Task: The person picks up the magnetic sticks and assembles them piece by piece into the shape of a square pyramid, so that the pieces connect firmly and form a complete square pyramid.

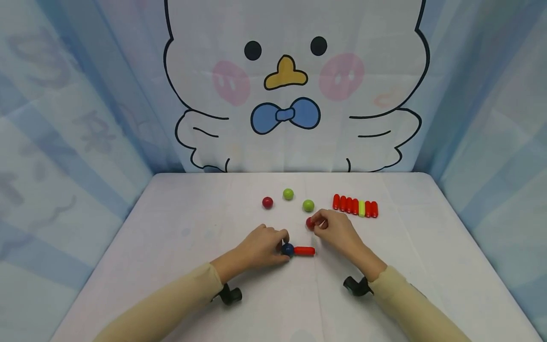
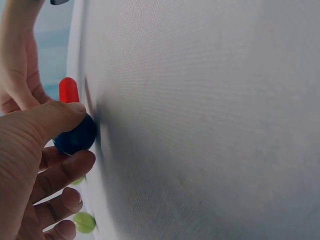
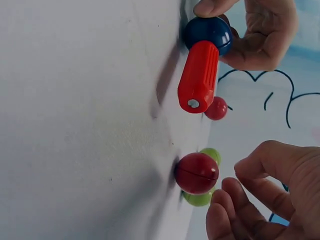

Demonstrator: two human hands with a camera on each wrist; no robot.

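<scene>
My left hand (image 1: pixel 264 246) pinches a dark blue ball (image 2: pixel 76 135) between thumb and fingers. A red magnetic rod (image 3: pixel 198 77) is joined end-on to that ball, its free end showing a metal tip in the right wrist view. My right hand (image 1: pixel 337 232) is beside a red ball (image 3: pixel 197 173) on the table. In the right wrist view a gap shows between its loosely bent fingers and this ball. Two green balls, one nearer (image 1: pixel 308 205) and one farther (image 1: pixel 288 194), lie beyond the hands, with another red ball (image 1: pixel 267 203) to their left.
A row of several red rods (image 1: pixel 349 205) with one yellow-green rod (image 1: pixel 362 208) among them lies at the back right of the white table (image 1: pixel 179 209). Behind the table hangs a curtain (image 1: pixel 384 61) with a cartoon figure; more curtains flank both sides.
</scene>
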